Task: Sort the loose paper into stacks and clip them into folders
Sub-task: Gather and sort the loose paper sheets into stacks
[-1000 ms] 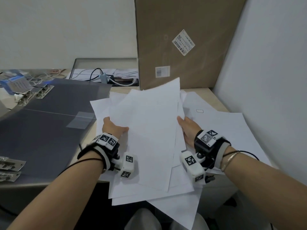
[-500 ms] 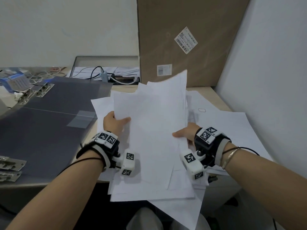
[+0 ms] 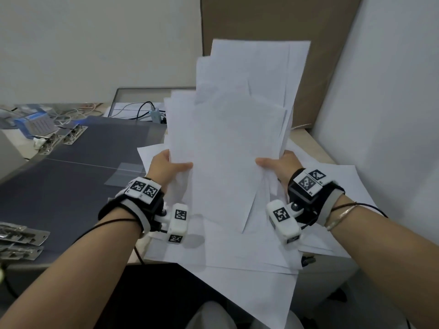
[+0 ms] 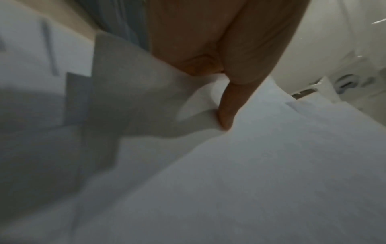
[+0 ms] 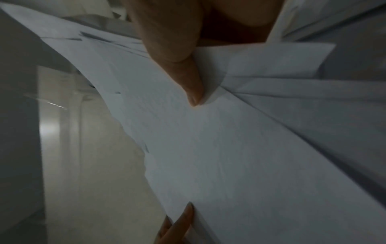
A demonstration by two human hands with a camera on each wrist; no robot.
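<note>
A ragged bundle of white paper sheets (image 3: 240, 129) stands nearly upright between both hands, its sheets fanned and out of line. My left hand (image 3: 166, 166) grips its left edge, thumb (image 4: 226, 115) pressed on the front sheet (image 4: 271, 165). My right hand (image 3: 278, 165) grips the right edge, thumb (image 5: 192, 89) on the front sheet (image 5: 250, 148), fingers behind. More loose sheets (image 3: 249, 276) lie flat on the desk below, some hanging over its front edge. A dark open folder (image 3: 71, 176) lies flat to the left.
Metal clip bars (image 3: 19, 241) lie at the folder's near left and more (image 3: 61, 138) at its far left. A large cardboard panel (image 3: 327, 55) leans against the back wall. Cables (image 3: 142, 110) and a blue box (image 3: 35, 123) sit behind the folder. A white wall (image 3: 392, 91) closes the right side.
Both hands have lifted the bundle from lying slanted on the desk to nearly upright, and have drawn closer together on its sides.
</note>
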